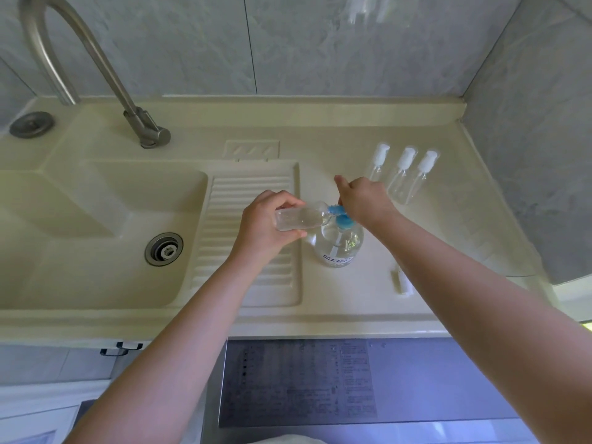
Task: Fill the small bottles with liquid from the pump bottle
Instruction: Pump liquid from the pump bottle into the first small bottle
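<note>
The left hand (pixel 266 219) has its grip curled round a small bottle (pixel 301 219), held nearly level with its open mouth against the blue nozzle (pixel 335 209) of the pump bottle (pixel 338 245). The right hand (pixel 363 200) rests on the blue pump head, fingers curled over it, apparently pressing. The pump bottle stands upright on the surface (pixel 352 299) just right of the ribbed drainboard (pixel 250 267). Clear liquid appears to lie in the held bottle, though its level cannot be read. Three capped small bottles (pixel 402 176) lie side by side beyond the right hand; whether they are filled cannot be told. A loose white cap piece (pixel 402 280) lies near the right forearm, so judged, this bottle is still to be closed.
</note>
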